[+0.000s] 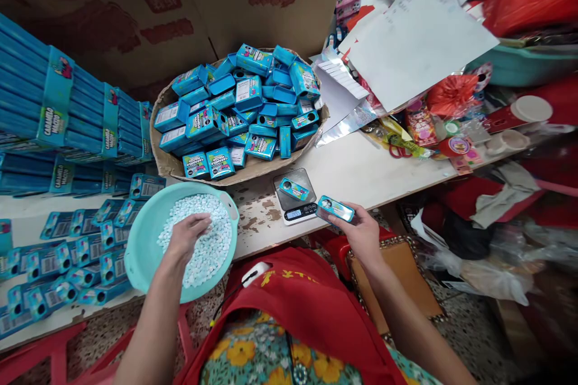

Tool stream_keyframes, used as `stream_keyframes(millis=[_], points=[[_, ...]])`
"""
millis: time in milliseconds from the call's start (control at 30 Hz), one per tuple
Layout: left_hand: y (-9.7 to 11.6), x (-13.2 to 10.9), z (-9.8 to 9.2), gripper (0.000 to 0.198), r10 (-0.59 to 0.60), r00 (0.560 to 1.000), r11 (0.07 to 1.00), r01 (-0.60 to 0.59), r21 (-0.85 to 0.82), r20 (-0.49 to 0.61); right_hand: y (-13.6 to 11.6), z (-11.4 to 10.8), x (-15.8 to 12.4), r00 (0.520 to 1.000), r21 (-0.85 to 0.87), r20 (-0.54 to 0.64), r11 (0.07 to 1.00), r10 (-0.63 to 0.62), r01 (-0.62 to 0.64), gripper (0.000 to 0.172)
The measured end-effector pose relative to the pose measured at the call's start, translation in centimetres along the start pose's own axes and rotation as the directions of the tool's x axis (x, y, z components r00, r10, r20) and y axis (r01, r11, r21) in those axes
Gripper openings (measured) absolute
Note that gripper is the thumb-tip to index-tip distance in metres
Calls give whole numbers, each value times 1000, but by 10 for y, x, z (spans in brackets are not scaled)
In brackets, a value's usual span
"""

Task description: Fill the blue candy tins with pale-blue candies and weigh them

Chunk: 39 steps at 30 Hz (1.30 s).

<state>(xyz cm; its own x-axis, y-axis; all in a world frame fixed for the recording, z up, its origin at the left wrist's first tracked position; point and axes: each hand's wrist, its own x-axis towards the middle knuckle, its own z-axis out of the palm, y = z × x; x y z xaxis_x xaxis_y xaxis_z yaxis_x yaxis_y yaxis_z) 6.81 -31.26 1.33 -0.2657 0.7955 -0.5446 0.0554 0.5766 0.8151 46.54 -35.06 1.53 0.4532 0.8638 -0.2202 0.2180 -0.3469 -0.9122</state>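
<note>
My left hand (187,236) is over the turquoise plastic bowl (135,246), its fingers drawn together at the small pale blue candies (212,252). What lies between the fingertips is hidden. In my right hand (361,228) is a small blue candy box (336,209) with a round window in its face, held just off the table's front edge. Beside it, another blue box (294,189) lies on the plate of a small digital scale (301,213) with a lit display.
Behind the scale, a cardboard tray (244,177) is heaped with blue boxes. Rows of filled-looking boxes (85,252) stand left of the bowl, below stacked blue cartons (27,90). Papers (419,42) and wrapped packets (419,123) lie on the right. A stool (401,277) stands below.
</note>
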Motion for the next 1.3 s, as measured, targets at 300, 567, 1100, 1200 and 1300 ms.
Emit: stream_keyframes(millis=[300,567,1100,1200,1300], points=[[81,4,173,17,492,669,449,-743,496,557,-6,-1,-3,999,45,-38,999,19,-18,51],[84,13,174,20,453,771,779,-586,222,447,12,-17,-3,995,94,-77,994,61,-54,54],[57,17,135,29,331,886,890,-408,205,326,9,-17,2,996,55,-57,997,63,-59,50],[60,14,140,26,366,863,829,-472,300,347,10,-17,1,996,44,-64,997,64,-61,51],[67,11,146,24,414,825,735,-552,393,385,12,-19,-2,996,48,-71,997,62,-59,52]])
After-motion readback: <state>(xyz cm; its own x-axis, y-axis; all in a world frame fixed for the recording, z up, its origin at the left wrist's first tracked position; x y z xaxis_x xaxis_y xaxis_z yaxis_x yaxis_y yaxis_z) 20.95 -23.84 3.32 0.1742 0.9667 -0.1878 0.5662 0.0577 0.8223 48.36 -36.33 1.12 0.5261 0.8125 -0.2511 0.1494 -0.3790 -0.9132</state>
